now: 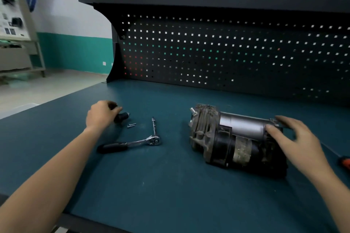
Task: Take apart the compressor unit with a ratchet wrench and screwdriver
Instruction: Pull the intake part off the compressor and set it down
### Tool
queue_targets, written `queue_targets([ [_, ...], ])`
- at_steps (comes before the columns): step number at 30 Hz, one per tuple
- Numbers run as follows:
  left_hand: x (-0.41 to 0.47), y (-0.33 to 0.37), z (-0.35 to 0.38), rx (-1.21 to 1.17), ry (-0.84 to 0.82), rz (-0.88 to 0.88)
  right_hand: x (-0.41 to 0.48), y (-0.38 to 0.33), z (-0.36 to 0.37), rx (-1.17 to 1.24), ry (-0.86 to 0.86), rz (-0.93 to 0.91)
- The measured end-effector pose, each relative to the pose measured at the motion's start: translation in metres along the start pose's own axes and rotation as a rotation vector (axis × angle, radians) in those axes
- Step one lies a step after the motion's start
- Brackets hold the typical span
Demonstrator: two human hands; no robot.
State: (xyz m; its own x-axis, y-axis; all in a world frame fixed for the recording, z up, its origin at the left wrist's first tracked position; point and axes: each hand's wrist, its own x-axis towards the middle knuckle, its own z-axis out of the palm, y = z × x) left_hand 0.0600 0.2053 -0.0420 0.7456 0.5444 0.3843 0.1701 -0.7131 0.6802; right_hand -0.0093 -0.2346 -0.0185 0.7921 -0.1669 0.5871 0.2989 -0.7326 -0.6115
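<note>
The compressor unit (pixel 227 138) lies on its side on the green bench top, right of centre, with its finned head to the left and silver motor can to the right. My right hand (pixel 295 138) rests on its right end with fingers spread. A ratchet wrench (pixel 132 143) with an extension bar lies left of the unit. Further left my left hand (pixel 101 113) grips a small black part (pixel 122 116) on the bench. Two loose screws (pixel 131 125) lie just beside that part.
An orange and black tool handle (pixel 345 162) pokes in at the right edge of the bench (pixel 161 185). A dark pegboard back panel (pixel 217 53) with a shelf rises behind the bench. The bench's left edge drops to the floor.
</note>
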Motion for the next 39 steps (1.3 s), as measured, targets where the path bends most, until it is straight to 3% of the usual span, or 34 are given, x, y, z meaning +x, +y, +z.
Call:
queue_targets([
  [10, 0.000, -0.005, 0.006, 0.089, -0.016, 0.087, -0.001, 0.007, 0.003, 0.132, -0.070, 0.092],
  [13, -0.011, 0.004, 0.002, 0.157, 0.083, 0.260, -0.002, 0.007, 0.002, 0.174, -0.087, 0.112],
  [17, -0.034, 0.038, 0.002, 0.072, 0.113, 0.483, 0.000, 0.010, -0.002, 0.245, -0.101, 0.166],
  [22, -0.083, 0.079, -0.004, -0.062, -0.009, 0.676, 0.005, 0.013, -0.002, 0.398, -0.072, 0.234],
  [28, -0.162, 0.140, 0.031, -0.050, -0.471, 0.860, 0.005, 0.021, 0.000, 0.397, -0.033, 0.200],
  [32, -0.180, 0.141, 0.060, 0.450, -0.354, 0.858, 0.005, 0.024, 0.000, 0.382, -0.043, 0.209],
  [39, -0.146, 0.123, 0.060, 0.368, -0.395, 0.943, -0.007, 0.004, -0.009, 0.162, 0.009, 0.156],
])
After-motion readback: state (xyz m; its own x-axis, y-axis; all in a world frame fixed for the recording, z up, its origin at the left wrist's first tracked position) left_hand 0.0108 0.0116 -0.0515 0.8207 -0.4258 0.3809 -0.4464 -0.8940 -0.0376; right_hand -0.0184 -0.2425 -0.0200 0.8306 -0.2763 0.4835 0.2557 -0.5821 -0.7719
